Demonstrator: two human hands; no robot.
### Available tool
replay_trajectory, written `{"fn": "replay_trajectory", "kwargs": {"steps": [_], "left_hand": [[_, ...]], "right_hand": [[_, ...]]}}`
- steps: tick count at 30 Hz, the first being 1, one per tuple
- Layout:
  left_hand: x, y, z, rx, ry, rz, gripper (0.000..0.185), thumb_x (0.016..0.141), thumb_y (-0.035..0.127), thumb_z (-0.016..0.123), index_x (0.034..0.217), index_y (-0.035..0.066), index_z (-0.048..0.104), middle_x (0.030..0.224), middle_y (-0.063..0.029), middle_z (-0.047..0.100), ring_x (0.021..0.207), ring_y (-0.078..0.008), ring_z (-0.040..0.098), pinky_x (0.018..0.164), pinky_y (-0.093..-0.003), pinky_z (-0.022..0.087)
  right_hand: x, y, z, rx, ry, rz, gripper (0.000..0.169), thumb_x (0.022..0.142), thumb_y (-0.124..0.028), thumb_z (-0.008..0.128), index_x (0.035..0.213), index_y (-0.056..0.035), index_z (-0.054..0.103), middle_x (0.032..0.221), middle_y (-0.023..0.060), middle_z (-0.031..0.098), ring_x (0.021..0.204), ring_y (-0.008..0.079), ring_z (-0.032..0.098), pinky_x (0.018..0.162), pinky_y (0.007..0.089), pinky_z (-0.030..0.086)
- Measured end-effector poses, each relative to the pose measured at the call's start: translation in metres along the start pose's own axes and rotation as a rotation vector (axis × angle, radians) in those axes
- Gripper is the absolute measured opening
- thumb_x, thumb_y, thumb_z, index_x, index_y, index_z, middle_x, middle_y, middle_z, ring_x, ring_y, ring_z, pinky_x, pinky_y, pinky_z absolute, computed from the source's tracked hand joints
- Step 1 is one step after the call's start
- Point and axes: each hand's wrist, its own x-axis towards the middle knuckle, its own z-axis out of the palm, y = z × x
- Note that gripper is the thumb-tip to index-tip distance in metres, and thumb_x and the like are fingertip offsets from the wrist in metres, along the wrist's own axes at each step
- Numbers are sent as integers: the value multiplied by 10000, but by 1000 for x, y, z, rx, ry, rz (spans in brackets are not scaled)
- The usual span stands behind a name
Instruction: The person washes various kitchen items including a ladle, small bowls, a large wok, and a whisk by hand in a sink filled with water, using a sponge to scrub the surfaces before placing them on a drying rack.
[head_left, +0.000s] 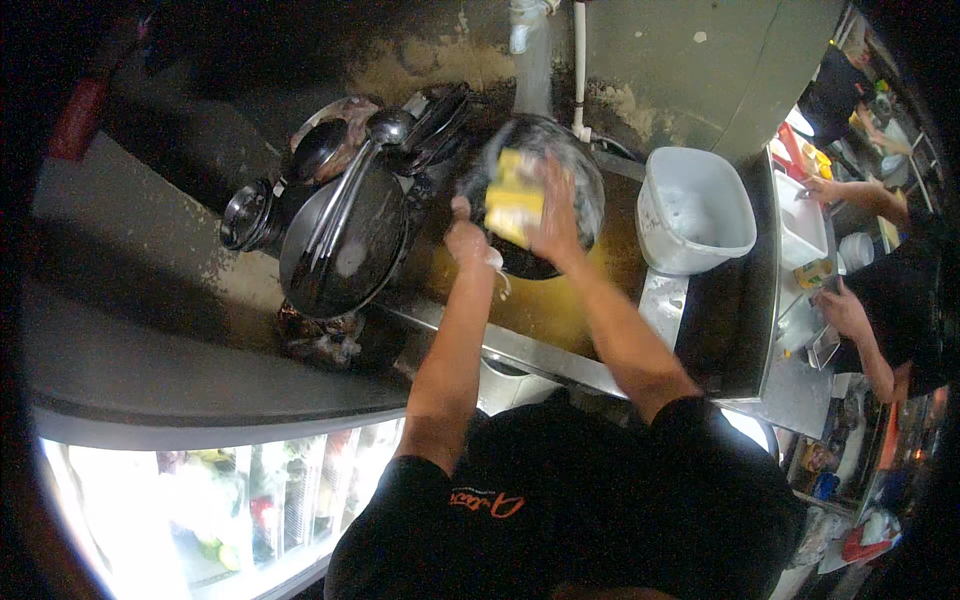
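Over the sink (555, 311), a round dark metal pan (592, 191) is tilted under water (532, 86) falling from a tap (529, 26). My left hand (466, 236) grips the pan's left rim, with a pale band or string near the wrist. My right hand (556, 214), blurred by motion, is over the inside of the pan and holds a yellow and white block (514, 196), perhaps a sponge or a packet. Parts of the pan are hidden behind my hands and the block.
At left, ladles (349, 187) lie on a large dark pan (360, 247) beside stacked pans and bowls (247, 214). A white plastic tub (694, 210) stands right of the pan. Co-workers' hands (844, 307) are at a counter far right. A lit display fridge (247, 502) is lower left.
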Motion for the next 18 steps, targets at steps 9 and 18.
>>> {"fn": "replay_trajectory", "kwargs": {"steps": [9,18], "left_hand": [[-59,67,-39,5,130,59,591,807,544,555,982,-19,576,925,-117,586,809,-230,529,783,-367,431],[-60,129,9,1231,-157,681,580,813,579,484,751,21,627,725,-192,598,683,-335,577,675,-398,451]], "right_hand": [[-19,117,-52,999,224,907,340,856,-327,554,1120,-115,532,952,4,597,818,139,580,730,296,471],[88,-10,-61,141,-775,125,353,787,-238,631,1076,-50,557,1002,95,630,862,243,599,801,356,463]]}}
